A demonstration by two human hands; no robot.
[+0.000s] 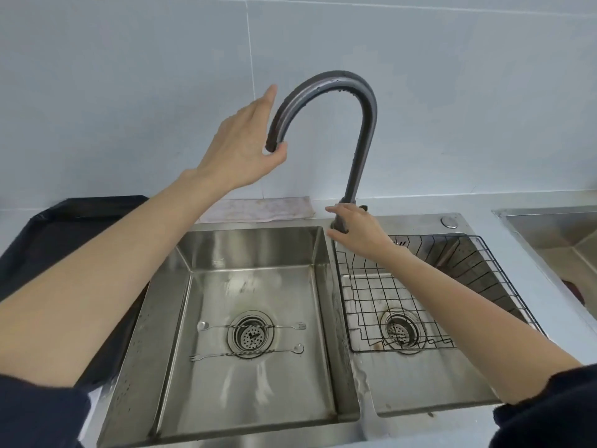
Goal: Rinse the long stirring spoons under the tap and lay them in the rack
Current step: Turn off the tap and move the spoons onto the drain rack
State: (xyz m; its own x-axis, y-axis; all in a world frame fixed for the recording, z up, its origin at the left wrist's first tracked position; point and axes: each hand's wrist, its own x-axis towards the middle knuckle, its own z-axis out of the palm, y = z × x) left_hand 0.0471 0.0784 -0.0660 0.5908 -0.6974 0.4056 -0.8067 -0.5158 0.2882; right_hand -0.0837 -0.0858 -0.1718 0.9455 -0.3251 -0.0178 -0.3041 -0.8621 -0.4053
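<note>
The right hand (357, 232) covers the tap (361, 124) base and most of its lever. The right forearm crosses the rack (420, 295), hiding part of its wires. The tray (64, 227) runs off the left edge, partly behind the left forearm. Both sleeves are cut off at the near edge. The far-right basin (555, 234) is cut off at the right edge.

Spoons (250, 339) in left basin (168, 318); rack (452, 286) in right basin
</note>
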